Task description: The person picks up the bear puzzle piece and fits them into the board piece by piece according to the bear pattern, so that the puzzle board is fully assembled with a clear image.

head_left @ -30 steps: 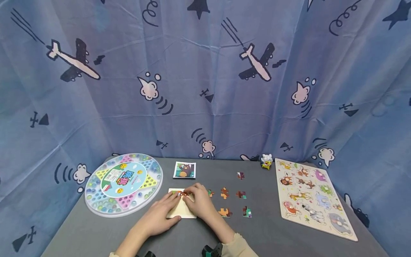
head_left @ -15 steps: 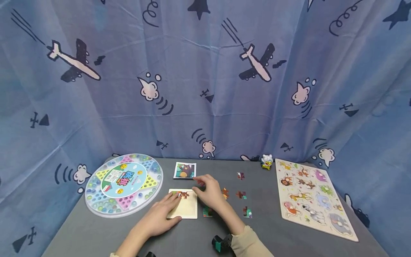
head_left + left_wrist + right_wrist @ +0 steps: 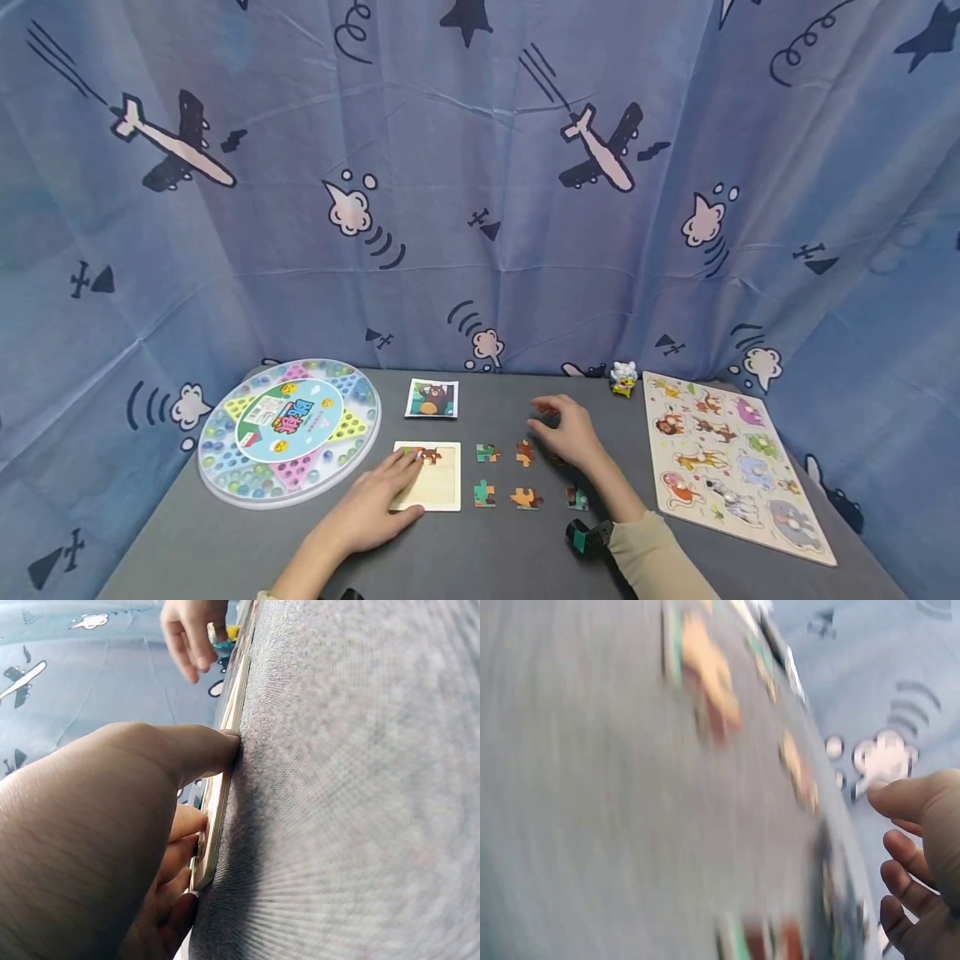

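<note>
In the head view my left hand (image 3: 375,496) rests on the left side of a small pale wooden puzzle tray (image 3: 442,487). Its straight fingers lie over the upper left, and the thumb touches the near edge. Beside the fingertips, a brown puzzle piece (image 3: 431,456) lies in the tray's top row; the hand partly covers the piece left of it. My right hand (image 3: 568,432) hovers over the right-hand loose pieces, fingers loosely bent and holding nothing visible. A green-and-brown puzzle piece (image 3: 577,498) shows below its wrist. Pieces under the hand are mostly hidden.
Several loose pieces, including an orange puzzle piece (image 3: 527,498), lie right of the tray. A bear picture card (image 3: 432,398) sits behind it. A round marble game board (image 3: 288,433) is left, an animal peg board (image 3: 731,462) right, and a small toy figure (image 3: 622,377) near the curtain.
My right hand has left the tray, where a brown piece now shows, and moved right, across the loose pieces to their far column. The left hand has stayed on the tray.
</note>
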Demonstrator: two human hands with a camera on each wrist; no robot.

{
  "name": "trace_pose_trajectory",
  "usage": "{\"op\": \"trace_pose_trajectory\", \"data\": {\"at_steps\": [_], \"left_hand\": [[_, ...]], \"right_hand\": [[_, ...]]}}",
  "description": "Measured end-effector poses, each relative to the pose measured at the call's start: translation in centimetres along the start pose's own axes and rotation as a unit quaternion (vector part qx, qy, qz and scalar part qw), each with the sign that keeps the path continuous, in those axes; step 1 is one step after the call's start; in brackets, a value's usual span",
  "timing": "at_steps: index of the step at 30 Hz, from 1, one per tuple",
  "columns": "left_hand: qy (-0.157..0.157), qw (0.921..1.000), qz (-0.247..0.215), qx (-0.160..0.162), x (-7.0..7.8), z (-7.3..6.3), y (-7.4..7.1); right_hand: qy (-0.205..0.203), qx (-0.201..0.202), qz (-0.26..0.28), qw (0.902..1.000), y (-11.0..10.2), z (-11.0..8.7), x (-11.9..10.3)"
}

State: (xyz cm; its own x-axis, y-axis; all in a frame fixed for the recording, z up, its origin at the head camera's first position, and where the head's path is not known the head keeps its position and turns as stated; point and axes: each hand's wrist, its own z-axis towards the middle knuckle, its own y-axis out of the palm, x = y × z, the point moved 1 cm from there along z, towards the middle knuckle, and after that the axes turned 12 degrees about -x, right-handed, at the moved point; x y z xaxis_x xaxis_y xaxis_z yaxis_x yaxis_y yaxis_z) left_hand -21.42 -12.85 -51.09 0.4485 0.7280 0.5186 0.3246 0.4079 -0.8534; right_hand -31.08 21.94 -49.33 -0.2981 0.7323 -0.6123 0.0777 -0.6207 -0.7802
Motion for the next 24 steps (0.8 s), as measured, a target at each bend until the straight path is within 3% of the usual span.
{"op": "trace_pose_trajectory", "data": {"at_steps": [11, 19, 24], "left_hand": [[0.004, 1.0, 0.001, -0.002, -0.2, 0.0, 0.1], [0.002, 1.0, -0.001, -0.004, -0.1, -0.2, 0.0], [0.003, 1.0, -0.002, -0.007, 0.0, -0.3, -0.1]], "right_hand": [[-0.001, 0.029, -0.008, 0.9995, -2.7, -0.1, 5.5], [0.009, -0.032, -0.025, 0.9991, -3.5, 0.4, 7.1], [0.008, -0.044, -0.029, 0.9986, -3.5, 0.6, 7.6]]}}
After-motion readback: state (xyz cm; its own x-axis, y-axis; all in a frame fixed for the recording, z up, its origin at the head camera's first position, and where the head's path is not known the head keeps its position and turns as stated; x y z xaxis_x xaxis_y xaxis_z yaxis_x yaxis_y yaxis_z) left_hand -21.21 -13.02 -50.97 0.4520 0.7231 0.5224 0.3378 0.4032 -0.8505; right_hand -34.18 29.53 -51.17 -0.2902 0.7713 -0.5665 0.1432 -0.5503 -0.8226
